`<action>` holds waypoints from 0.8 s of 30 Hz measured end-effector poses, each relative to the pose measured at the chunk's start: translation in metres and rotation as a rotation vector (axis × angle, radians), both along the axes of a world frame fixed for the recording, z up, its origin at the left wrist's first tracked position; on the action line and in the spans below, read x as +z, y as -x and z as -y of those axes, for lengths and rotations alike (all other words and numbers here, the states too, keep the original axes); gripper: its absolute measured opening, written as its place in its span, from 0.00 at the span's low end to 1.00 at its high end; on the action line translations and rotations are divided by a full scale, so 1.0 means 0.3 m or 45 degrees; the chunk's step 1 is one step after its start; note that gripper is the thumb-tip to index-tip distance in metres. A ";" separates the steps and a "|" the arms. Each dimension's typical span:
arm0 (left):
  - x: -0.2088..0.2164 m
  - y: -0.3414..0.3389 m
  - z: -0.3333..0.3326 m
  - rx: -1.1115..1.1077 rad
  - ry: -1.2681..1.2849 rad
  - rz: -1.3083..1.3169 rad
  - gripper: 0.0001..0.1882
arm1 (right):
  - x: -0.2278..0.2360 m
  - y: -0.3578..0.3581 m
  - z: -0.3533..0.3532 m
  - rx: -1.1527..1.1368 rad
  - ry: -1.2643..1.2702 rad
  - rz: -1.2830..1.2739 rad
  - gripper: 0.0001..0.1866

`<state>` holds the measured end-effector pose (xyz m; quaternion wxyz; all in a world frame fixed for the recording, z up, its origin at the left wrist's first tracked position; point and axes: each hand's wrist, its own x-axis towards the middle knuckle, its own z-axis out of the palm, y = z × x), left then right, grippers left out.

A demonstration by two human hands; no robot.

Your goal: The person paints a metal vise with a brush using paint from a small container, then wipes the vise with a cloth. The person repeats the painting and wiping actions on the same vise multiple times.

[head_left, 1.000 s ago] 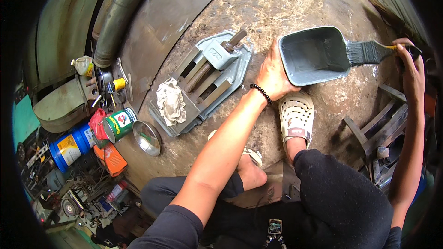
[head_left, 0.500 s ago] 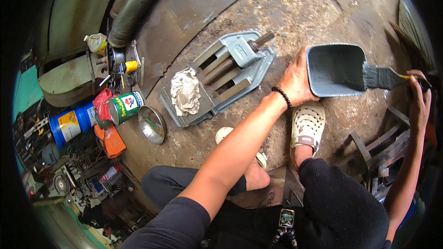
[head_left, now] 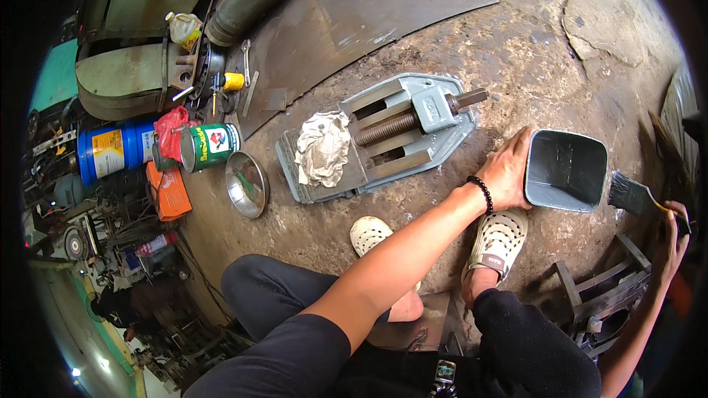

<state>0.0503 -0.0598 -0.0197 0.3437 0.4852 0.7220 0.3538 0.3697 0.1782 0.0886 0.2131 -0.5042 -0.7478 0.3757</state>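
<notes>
My left hand (head_left: 509, 169), with a dark beaded bracelet at the wrist, grips the left side of a grey, hollow, box-shaped piece (head_left: 566, 169). Its open side faces me, showing a dark grey inside with rounded corners. At the far right, my right hand (head_left: 675, 228) is closed around the handle of a paintbrush (head_left: 628, 193). The dark, paint-coated bristles point at the box's right wall, a small gap apart. Left of my left hand lies a grey machine vise (head_left: 431, 114) with a threaded screw, and a crumpled white cloth (head_left: 322, 149) rests on its near end.
A metal bowl (head_left: 246, 186), green paint can (head_left: 211, 146), red plastic bag (head_left: 171, 133), blue bucket (head_left: 110, 153) and orange box (head_left: 168, 191) stand to the left. Metal sheet (head_left: 354, 22) covers the floor behind the vise. A dark metal frame (head_left: 601, 280) stands at the lower right.
The brush has come away from the right wall of the grey box, where its bristles were touching. My view has shifted, so the vise and box appear lower and further right.
</notes>
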 end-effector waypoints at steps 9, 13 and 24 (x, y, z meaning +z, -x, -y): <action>-0.014 -0.001 0.000 -0.005 -0.132 0.038 0.70 | 0.076 0.065 0.056 0.615 -0.010 -0.066 0.17; -0.012 0.001 -0.002 0.006 -0.196 0.000 0.69 | 0.087 0.089 0.082 0.786 0.327 -0.130 0.23; -0.012 -0.003 0.002 -0.035 -0.016 0.030 0.73 | 0.020 0.051 0.086 0.555 0.598 -0.194 0.15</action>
